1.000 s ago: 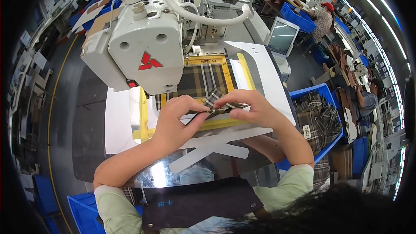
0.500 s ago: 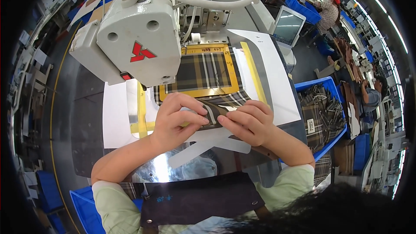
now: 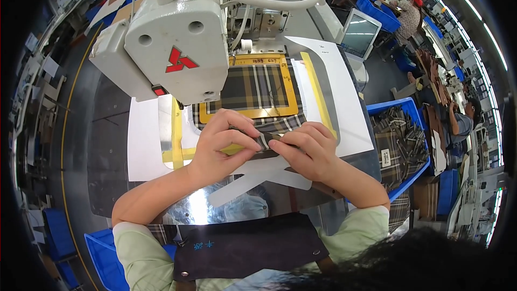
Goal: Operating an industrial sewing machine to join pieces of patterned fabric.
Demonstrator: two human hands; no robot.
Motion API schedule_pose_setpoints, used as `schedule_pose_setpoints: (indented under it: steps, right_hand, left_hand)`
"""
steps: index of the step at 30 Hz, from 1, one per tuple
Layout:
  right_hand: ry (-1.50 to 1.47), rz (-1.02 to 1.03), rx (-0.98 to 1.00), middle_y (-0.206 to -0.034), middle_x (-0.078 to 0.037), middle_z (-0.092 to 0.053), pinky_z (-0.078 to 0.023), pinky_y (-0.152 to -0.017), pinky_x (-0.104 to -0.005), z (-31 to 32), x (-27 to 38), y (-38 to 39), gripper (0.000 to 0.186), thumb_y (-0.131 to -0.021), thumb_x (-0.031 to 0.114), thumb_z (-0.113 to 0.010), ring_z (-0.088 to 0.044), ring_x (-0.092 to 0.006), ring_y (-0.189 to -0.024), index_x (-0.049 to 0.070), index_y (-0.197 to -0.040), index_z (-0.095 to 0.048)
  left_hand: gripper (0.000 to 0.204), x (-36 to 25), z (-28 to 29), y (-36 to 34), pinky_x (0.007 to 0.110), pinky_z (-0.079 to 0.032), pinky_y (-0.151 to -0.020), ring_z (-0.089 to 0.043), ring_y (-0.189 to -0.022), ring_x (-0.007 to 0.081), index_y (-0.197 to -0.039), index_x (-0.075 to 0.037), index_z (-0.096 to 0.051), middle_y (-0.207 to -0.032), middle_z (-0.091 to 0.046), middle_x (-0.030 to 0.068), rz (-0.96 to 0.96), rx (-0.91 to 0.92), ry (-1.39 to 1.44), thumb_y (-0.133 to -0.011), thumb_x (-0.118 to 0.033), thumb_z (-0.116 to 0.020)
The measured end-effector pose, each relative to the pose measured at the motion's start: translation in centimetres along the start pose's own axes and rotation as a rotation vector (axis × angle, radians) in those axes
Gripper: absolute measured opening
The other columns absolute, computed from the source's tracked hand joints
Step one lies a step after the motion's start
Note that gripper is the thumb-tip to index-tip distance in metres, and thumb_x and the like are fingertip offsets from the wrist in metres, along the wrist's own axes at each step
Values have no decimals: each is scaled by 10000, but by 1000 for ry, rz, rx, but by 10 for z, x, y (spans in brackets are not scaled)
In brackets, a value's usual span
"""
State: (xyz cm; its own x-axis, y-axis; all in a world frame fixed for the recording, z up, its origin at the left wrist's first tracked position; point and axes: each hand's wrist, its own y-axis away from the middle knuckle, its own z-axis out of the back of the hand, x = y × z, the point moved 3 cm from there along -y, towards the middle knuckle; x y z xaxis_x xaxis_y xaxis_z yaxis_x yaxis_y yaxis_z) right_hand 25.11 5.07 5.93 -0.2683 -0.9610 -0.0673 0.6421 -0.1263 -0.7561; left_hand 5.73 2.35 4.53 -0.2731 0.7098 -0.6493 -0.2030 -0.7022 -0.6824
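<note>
Dark plaid fabric (image 3: pixel 245 90) with brown, black and white stripes lies within a yellow frame (image 3: pixel 291 90) below the white sewing machine head (image 3: pixel 173 37). Its near edge comes out past the frame toward me. There my left hand (image 3: pixel 226 141) pinches the edge between thumb and fingers. My right hand (image 3: pixel 308 150) is closed on the same edge just to the right, its thumb and fingertips close to those of the left. A small raised fold of cloth shows between the fingertips. My fingers hide part of the edge.
White sheets (image 3: pixel 144 140) with yellow tape strips (image 3: pixel 318 94) surround the frame. A blue bin (image 3: pixel 412 170) of plaid pieces and dark strips stands at right, another blue bin (image 3: pixel 102 250) at lower left. A screen (image 3: pixel 360 31) stands far right; co-workers sit beyond.
The fabric edge between my hands has been gathered into a smaller fold. My fingertips have drawn slightly closer together. The fabric in the frame stays put.
</note>
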Motion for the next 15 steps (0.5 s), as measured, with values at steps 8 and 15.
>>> schedule_pose_setpoints:
  steps: [8, 15]
  right_hand:
    - [-96, -204, 90, -889, -10, -617, -473, -665, -307, -7, -14, -1, 334, -662, 32, -712, -593, -209, -718, 120, -983, -676]
    - [-213, -770, -46, -826, -77, -660, -480, -685, -290, 58, -46, 29, 203, -800, 33, -641, -622, -200, -745, 33, -1002, -665]
  left_hand:
    - [219, 1, 0, 8, 335, -461, -832, -576, -959, 218, -808, -100, -641, -975, -606, 43, 126, -4, 101, -677, 52, -729]
    - [353, 6, -5, 6, 372, -407, -958, -537, -1089, 282, -1065, -58, -573, -1152, -573, 138, 133, -66, -137, -738, -13, -699]
